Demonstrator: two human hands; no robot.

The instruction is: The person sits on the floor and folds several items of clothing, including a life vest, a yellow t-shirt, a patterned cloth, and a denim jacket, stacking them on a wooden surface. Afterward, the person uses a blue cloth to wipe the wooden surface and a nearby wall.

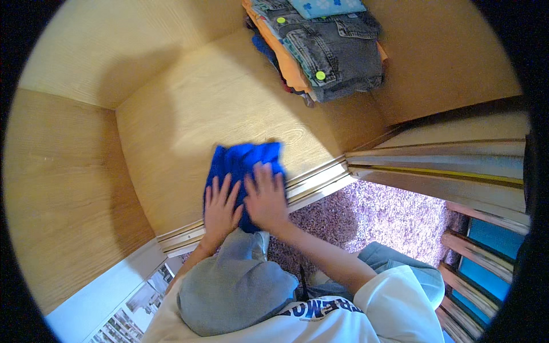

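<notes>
A folded blue cloth or garment (pixel 246 158) lies near the front edge of the wooden cabinet floor. My left hand (pixel 221 210) rests flat on its left part with the fingers spread. On its right part lies my right hand (pixel 266 199), also with fingers apart and slightly blurred. Neither hand is closed on the fabric. A grey cloth (pixel 240 283) lies across my lap, its upper end against the lower edge of the blue one. At the back right of the cabinet stands a stack of folded clothes (pixel 343 55), with dark grey denim and a light blue patterned piece on top.
Metal sliding-door tracks (pixel 317 178) run along the cabinet's front edge. A side panel (pixel 68 184) rises at the left, and door panels (pixel 437 158) stand at the right. Below them are a purplish shaggy carpet (pixel 386 218) and wooden slats (pixel 476 253) over something blue.
</notes>
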